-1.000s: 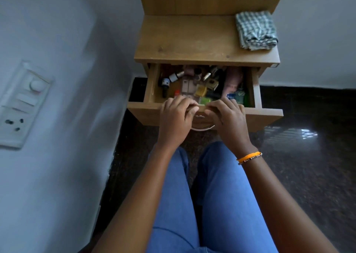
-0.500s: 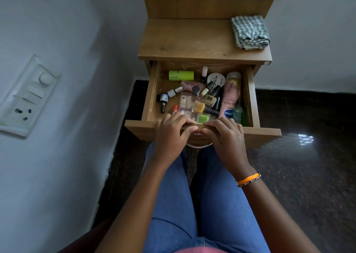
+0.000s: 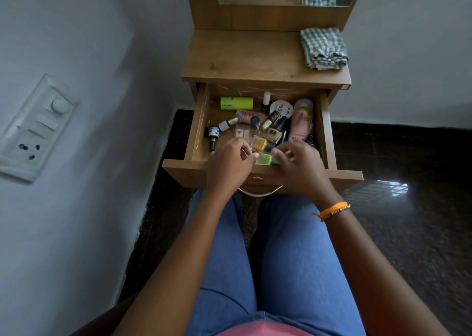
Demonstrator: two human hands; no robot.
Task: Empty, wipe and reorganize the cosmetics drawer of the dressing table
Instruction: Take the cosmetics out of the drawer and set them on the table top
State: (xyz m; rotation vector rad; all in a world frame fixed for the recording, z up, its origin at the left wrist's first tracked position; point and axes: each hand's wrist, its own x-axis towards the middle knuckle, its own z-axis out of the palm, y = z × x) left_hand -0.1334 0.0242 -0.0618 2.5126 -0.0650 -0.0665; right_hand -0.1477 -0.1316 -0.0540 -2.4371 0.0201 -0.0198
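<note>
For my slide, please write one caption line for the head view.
Both hands, left hand and right hand, reach into the open drawer full of cosmetics; checked cloth waits on top.

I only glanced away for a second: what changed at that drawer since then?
The drawer slid out toward the person, showing more cosmetics. Both hands let go of its front edge; the left hand and right hand now hover over the front items, holding nothing. The checked cloth stayed on the tabletop.

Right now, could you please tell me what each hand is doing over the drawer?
Left hand: loosely curled, holding nothing visible.
Right hand: loosely curled, nothing visibly gripped; fingertips blurred.
</note>
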